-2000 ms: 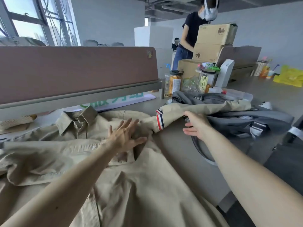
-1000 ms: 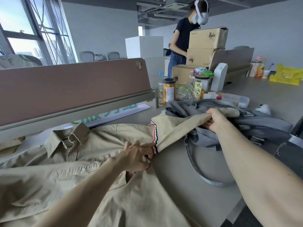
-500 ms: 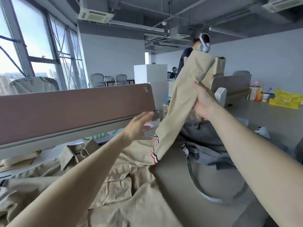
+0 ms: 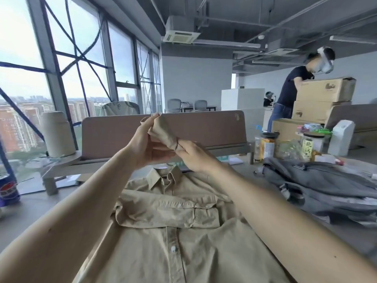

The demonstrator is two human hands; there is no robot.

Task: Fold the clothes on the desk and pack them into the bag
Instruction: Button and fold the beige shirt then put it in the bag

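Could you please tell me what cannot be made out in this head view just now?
Head view, shirt: hem cut off by the bottom edge; forearms cover its sides.
Head view, fabric end: how it joins the shirt is hidden behind the left hand and right hand holding it.
Head view, bag: right edge cuts it off; open or zipped, cannot tell.
Head view, jar: label too small to read.

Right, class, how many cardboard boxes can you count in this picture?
3, all at far right: top box, middle box under it, bottom box lower still, behind the left jar. Others may be hidden behind them.
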